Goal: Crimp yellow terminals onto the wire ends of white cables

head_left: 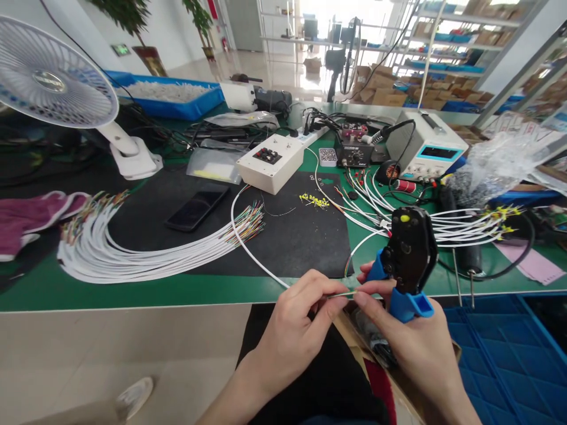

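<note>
My left hand pinches the thin wires at the end of a white cable, just in front of the table edge. The white cable loops back from this hand toward a beige box. In my right hand a crimping tool with blue handles rests upright in the palm, while thumb and forefinger touch the wire tip. Whether a ferrule sits on that tip is too small to tell. Small yellow ferrules lie loose on the black mat beyond my hands.
A curved bundle of white cables lies left, beside a phone. The beige switch box stands mid-table. Cables with yellow ends lie right, near a screwdriver. Behind are a power supply and soldering station. A fan stands left.
</note>
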A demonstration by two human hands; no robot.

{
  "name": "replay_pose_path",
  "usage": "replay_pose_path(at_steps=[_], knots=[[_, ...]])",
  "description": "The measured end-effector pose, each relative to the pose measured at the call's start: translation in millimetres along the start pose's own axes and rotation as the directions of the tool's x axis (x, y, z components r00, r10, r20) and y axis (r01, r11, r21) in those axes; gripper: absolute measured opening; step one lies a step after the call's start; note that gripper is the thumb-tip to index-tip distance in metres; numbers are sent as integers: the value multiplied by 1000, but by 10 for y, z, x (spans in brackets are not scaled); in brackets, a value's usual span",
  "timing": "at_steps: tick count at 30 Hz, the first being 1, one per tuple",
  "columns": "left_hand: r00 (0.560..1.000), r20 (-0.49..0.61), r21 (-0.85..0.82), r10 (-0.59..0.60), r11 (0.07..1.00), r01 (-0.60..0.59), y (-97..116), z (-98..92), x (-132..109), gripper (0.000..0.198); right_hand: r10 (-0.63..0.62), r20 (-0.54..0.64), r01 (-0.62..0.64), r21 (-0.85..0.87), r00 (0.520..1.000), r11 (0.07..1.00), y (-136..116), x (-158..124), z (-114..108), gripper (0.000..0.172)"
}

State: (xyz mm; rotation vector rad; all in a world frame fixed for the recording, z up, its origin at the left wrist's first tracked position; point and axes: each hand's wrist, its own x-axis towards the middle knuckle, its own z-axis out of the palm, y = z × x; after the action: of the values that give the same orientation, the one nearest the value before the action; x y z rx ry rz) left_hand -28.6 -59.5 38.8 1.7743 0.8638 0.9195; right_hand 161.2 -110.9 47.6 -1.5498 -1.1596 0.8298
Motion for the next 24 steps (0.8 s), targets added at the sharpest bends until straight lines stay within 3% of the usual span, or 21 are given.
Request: replay_pose_path(at_steps=[13,19,24], knots=[[999,-11,-73,-44,996,43,39,32,-13,14,-40,34,41,-9,999,999,77,-47,-29,13],[985,-167,-68,-48,997,37,61,74,-17,11,8,24,-8,7,1000,1000,132,-26,-46,19],[951,-309,-5,-6,1000,5,209,8,56,14,155,100,-163,77,983,984,118,-146,-54,34]])
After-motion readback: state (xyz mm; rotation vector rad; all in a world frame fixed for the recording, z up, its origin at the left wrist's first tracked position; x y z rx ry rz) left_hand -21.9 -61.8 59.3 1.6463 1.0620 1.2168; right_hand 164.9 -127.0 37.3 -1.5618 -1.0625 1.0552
